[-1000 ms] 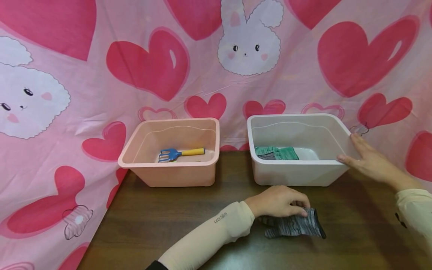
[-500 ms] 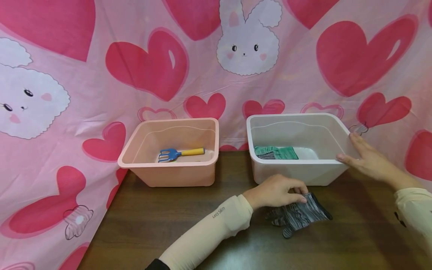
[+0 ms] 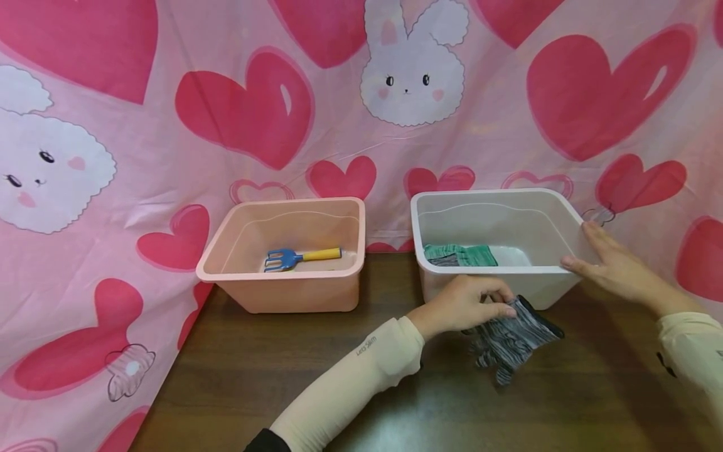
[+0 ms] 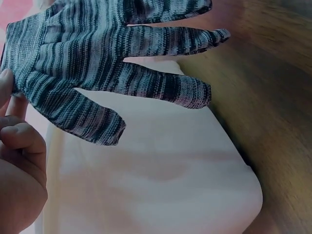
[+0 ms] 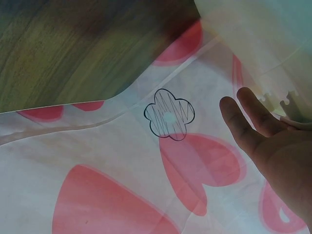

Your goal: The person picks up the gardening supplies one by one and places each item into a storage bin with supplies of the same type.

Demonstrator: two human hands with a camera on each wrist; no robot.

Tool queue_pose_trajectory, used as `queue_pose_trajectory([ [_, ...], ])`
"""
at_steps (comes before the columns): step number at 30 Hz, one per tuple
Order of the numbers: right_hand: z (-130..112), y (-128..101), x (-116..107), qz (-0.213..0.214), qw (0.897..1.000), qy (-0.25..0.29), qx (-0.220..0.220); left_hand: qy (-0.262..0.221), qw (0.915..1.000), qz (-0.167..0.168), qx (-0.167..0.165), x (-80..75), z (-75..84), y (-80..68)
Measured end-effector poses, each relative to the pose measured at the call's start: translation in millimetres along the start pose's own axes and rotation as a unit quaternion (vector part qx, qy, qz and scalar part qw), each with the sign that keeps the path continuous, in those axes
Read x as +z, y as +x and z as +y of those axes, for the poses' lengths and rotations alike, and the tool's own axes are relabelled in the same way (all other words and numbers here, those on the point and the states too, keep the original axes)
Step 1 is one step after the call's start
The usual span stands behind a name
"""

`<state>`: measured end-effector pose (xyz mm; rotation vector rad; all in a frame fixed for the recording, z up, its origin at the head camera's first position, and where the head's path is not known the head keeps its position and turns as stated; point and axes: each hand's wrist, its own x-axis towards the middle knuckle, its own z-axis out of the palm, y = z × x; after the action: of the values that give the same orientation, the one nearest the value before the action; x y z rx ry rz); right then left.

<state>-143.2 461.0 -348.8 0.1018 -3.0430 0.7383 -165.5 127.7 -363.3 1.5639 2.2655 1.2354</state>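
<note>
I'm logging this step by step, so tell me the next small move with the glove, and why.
Probably lift the striped glove over the white tub's near rim. The left hand pinches it just off the table, below that rim; a green-cuffed glove lies inside, and the right hand rests on the tub's corner.

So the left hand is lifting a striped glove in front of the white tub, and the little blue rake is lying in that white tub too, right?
Not quite. In the head view the blue rake lies in the pink tub, not the white tub. The left hand does hold the striped glove in front of the white tub.
</note>
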Motion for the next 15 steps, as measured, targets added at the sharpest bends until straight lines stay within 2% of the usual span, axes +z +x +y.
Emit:
queue_pose_trajectory([
  [8,-0.9,-0.7,-0.2,-0.002,1.0,0.005,-0.003,-0.043,0.997,0.064,0.001,-6.0,-0.7,3.0],
  [15,1.4,0.1,1.0,0.004,1.0,0.005,-0.008,-0.049,0.996,0.074,0.005,-9.3,1.6,5.9],
])
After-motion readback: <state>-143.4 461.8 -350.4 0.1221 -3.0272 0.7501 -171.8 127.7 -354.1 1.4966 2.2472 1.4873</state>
